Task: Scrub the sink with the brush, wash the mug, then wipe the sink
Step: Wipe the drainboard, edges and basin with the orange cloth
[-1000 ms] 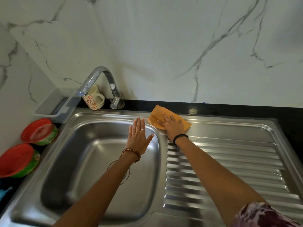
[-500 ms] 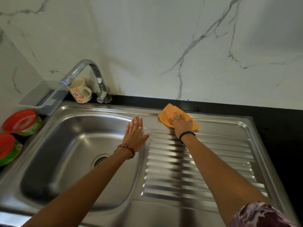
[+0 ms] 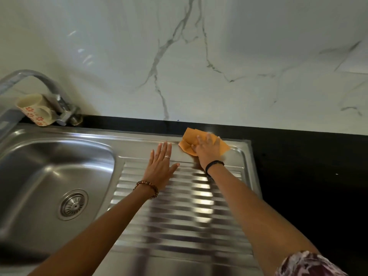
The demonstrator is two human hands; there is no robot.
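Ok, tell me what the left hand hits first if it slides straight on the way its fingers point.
Probably the sink's raised back rim, then the black counter strip and the wall. The left hand passes left of the cloth.

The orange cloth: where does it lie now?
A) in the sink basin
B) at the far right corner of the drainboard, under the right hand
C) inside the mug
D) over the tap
B: the right hand presses the cloth flat at the far right corner of the drainboard.
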